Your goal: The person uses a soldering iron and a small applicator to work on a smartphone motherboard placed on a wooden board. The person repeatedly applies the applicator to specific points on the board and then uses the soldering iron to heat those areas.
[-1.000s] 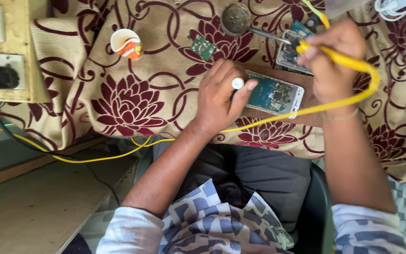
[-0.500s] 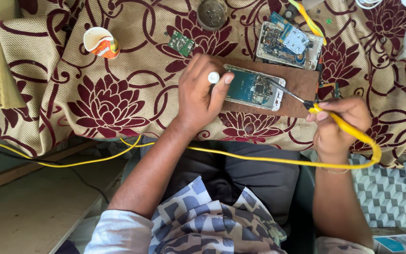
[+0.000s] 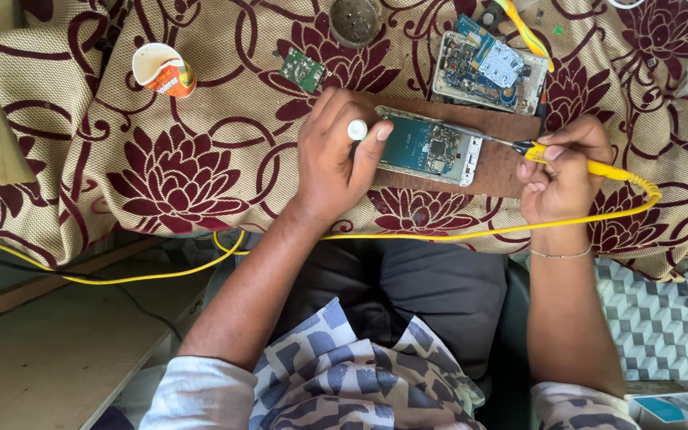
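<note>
Head view: right hand [image 3: 560,177] gripping iron [image 3: 567,159]

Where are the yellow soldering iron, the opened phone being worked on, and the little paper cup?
yellow soldering iron [image 3: 599,169], head view, on its yellow handle.
opened phone [image 3: 431,147], head view, on its bare blue circuit board.
paper cup [image 3: 162,70], head view, on its tipped side.

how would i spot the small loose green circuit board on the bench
Start at the brown wooden board on the flowered cloth, then look up-left past the left hand. The green circuit board lies alone there, bare and caseless, unlike the two opened phones.
</note>
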